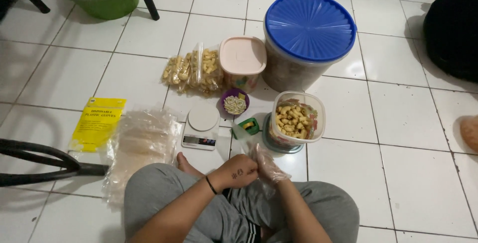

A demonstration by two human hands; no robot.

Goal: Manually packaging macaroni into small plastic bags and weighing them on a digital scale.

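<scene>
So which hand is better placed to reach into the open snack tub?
Right, probably. The right hand wears a clear glove and the open snack tub sits just ahead on its side; the left hand is bare, gripping that glove.

In front of me I count three lidded or open tubs: one big blue-lidded tub (pixel 306 41), one pink-lidded box (pixel 242 61), one open jar of snacks (pixel 295 121). Two filled snack bags (pixel 194 71), one kitchen scale (pixel 201 127), one purple bowl (pixel 234 101), one yellow glove packet (pixel 97 122)

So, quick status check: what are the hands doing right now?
Left hand tugging a clear plastic glove onto the right hand. Open snack tub just ahead. Nothing in the way.
</scene>
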